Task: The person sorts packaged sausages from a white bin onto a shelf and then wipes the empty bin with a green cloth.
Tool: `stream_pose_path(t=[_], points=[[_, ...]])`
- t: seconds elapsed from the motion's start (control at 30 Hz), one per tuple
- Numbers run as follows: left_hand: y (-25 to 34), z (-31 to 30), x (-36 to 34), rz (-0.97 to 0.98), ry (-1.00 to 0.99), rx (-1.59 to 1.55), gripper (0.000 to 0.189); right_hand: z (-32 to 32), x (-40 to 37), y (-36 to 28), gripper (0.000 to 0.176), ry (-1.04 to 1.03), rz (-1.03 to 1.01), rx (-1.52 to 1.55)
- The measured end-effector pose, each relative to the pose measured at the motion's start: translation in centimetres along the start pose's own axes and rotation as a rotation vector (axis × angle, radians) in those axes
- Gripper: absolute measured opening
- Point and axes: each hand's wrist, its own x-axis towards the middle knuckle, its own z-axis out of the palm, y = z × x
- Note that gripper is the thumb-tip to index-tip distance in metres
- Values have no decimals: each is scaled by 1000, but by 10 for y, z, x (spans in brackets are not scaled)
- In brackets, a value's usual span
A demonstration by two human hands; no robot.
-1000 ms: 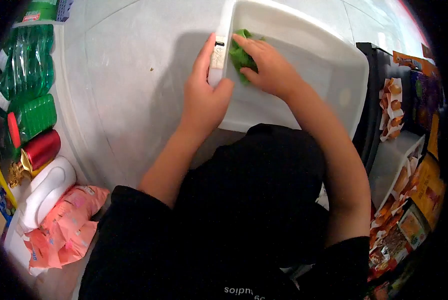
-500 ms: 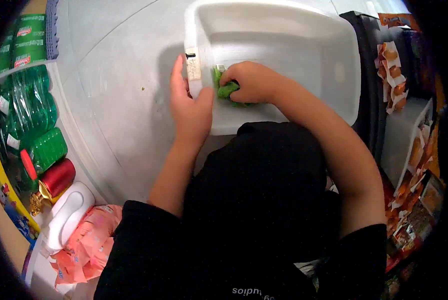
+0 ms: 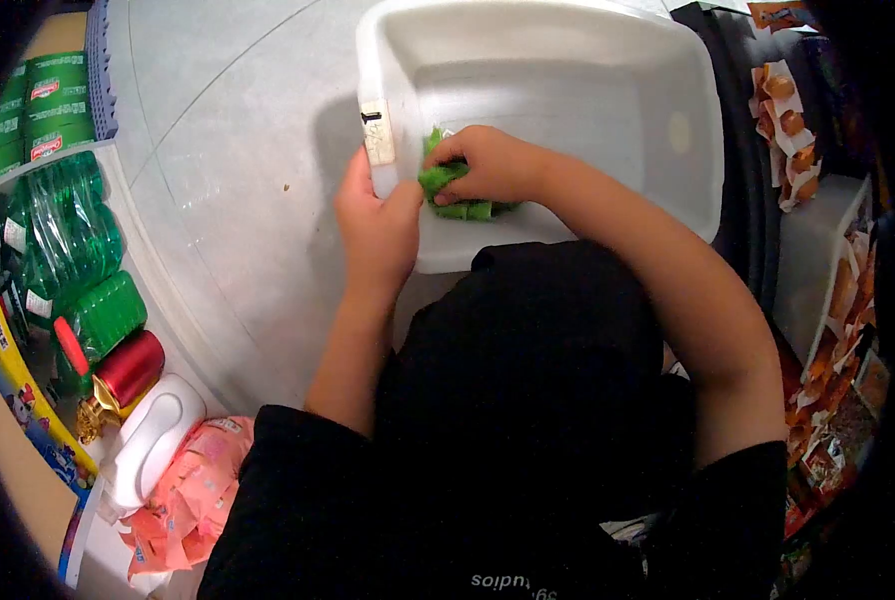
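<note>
A white plastic bin (image 3: 578, 85) stands in front of me, with a paper label (image 3: 379, 132) on its left rim. My left hand (image 3: 380, 235) is closed on that left wall, just below the label, the thumb on the inner side and the fingers outside, mostly hidden. Inside the bin, at its lower left, my right hand (image 3: 498, 165) is closed on a crumpled green cloth (image 3: 476, 211). The cloth is pressed against the inner wall and bottom, and part of it is hidden under the fingers.
Left of me a shelf holds green bottles (image 3: 68, 225), a red bottle (image 3: 131, 367), a white plastic bottle (image 3: 156, 430) and a pink package (image 3: 193, 490). On the right are a black edge (image 3: 743, 150) and hanging snack packets (image 3: 790, 130). Grey tiled floor (image 3: 238, 200) lies beneath.
My right hand has moved slightly left and down with the green cloth, closer to the bin's left wall. My left hand keeps its grip on the wall, and the whole view has shifted a little.
</note>
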Motion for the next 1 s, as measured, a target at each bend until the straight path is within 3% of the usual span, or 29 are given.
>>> stream_pose_path(t=[0.17,0.27,0.33,0.37,0.43,0.47,0.53,0.57,0.63,0.67,0.73,0.93,1.0], points=[[-4,2,-2,-16,19,-44,45,-7,3,-10,31,-110,51,-31],[-7,2,-4,-3,50,68,47,-18,7,-29,29,-288,120,-205],[-6,3,-5,-1,47,85,47,-26,1,-48,26,-370,372,-454],[-5,4,-5,-2,45,101,48,-26,-4,-47,26,-372,372,-458],[-5,4,-6,2,52,101,49,-30,-18,-40,25,-121,518,-642],[-5,4,-6,4,54,106,49,-33,-23,-36,25,-125,516,-645],[-2,2,-7,-3,40,124,49,-38,-29,-27,27,337,394,-564],[-1,2,-7,-6,22,143,50,-38,-27,-26,27,334,394,-562],[2,2,-8,-11,21,140,49,-38,-23,-22,23,736,197,-516],[3,3,-8,-15,21,134,48,-36,-18,-17,23,737,195,-518],[-4,3,-6,-6,34,130,48,-29,-3,-8,20,846,-160,-649],[1,4,-7,36,24,147,40,-18,27,2,30,672,-347,-1018],[1,4,-4,50,20,160,38,-20,35,5,30,633,-266,-1034]])
